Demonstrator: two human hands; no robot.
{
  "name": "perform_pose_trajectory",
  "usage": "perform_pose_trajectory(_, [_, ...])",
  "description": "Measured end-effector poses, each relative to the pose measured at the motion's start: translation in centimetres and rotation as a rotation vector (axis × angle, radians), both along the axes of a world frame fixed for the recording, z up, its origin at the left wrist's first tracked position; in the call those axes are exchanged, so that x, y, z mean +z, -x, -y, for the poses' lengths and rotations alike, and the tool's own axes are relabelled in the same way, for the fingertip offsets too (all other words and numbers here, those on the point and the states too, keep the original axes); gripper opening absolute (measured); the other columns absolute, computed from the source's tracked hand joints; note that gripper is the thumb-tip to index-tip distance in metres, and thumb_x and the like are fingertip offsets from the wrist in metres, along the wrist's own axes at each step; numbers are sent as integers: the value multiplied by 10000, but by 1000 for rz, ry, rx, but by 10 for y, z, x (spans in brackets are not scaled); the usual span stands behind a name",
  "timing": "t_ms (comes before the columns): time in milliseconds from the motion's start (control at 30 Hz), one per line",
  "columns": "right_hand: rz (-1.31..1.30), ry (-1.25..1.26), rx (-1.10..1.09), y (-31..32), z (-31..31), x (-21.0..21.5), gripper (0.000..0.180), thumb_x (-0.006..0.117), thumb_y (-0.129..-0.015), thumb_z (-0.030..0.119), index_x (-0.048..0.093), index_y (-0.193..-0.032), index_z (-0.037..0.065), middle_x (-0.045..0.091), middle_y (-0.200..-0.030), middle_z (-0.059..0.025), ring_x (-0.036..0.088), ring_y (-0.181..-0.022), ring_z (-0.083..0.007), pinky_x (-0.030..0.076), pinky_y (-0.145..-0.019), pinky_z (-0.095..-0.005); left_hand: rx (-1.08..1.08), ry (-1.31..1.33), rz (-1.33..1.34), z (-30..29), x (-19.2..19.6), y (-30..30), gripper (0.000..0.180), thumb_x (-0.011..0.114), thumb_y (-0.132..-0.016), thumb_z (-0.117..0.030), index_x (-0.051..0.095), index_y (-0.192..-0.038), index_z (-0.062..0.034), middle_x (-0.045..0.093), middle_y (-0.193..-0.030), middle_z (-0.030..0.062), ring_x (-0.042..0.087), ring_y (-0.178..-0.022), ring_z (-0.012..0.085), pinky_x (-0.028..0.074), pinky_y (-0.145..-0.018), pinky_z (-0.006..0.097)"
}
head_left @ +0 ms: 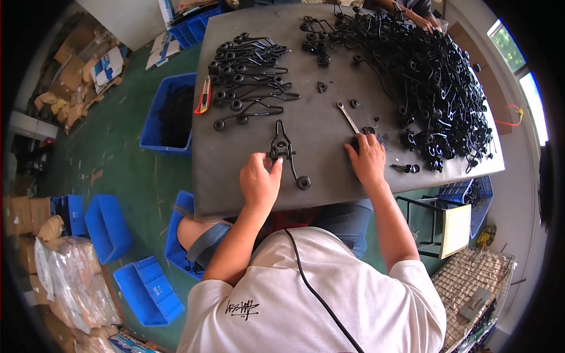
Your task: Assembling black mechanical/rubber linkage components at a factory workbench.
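We see the left hand (pixel 259 179) resting on a dark grey, matte table (pixel 329 176), its thumb and fingertips pinched on the near end of a black bent-wire bracket (pixel 285 148). This bracket lies near the table's near edge, left of centre: two thin rods run together into a narrow loop at the far end, and one rod trails right to a small round roller (pixel 303 182). The right hand (pixel 368 157) lies palm down further right, fingers spread a little and pressed on a small black part (pixel 360 140) which they mostly cover; we cannot tell whether they grip it. Just beyond those fingers lies a slim, shiny metal spanner (pixel 347 116). At the far left of the table, finished wire brackets (pixel 250 79) lie in a neat stack, each tipped with round rollers. A dense tangled heap of black wire parts (pixel 435 88) fills the far right. A red and yellow utility knife (pixel 203 96) sits at the left edge. Smooth blue plastic bins (pixel 126 259) stand on the green floor
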State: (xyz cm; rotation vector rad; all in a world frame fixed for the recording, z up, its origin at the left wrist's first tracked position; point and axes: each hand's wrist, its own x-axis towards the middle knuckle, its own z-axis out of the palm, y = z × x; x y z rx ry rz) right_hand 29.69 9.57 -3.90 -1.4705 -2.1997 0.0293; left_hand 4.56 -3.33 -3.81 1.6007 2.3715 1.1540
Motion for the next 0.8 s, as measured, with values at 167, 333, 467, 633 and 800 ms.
perform_pose_trajectory(167, [39,20,126,6,2,-12,175,637,-941,193,644,-1064,69,601,-987,-120,620,-941,-326,488,-811,-449,-6,-78,-75,-5,0,8,323,773,-841,-208,594,-1036,-23,703,-830,132,674,-740,364,514,-714,473])
perform_pose_trajectory(333, [-183,195,290,13,11,12,125,624,-929,142,650,-1011,51,604,-965,-149,617,-903,-369,499,-836,-458,-36,-85,-34,-9,-2,11,328,772,-839,-196,591,-1054,-27,705,-852,160,687,-762,368,527,-712,470])
perform_pose_trajectory(467, [-112,325,596,31,18,10,143,644,-902,130,652,-1021,51,595,-1009,-146,600,-977,-353,501,-859,-456,-55,-75,56,-8,-4,16,341,775,-838,-196,592,-1063,-16,712,-867,161,691,-762,362,533,-709,460])
perform_pose_trajectory(633, [-72,98,357,30,39,2,240,684,-875,133,662,-1104,62,590,-1039,-125,575,-994,-333,496,-886,-425,-32,-51,225,-7,2,16,306,755,-873,-193,610,-1079,-19,727,-882,124,696,-719,247,536,-666,386])
perform_pose_trajectory(800, [-15,82,375,40,42,-5,277,693,-873,142,658,-1133,54,597,-1047,-126,571,-985,-327,490,-888,-418,5,-48,706,-8,-4,17,275,759,-879,-204,637,-1002,9,745,-847,92,681,-697,143,528,-620,304])
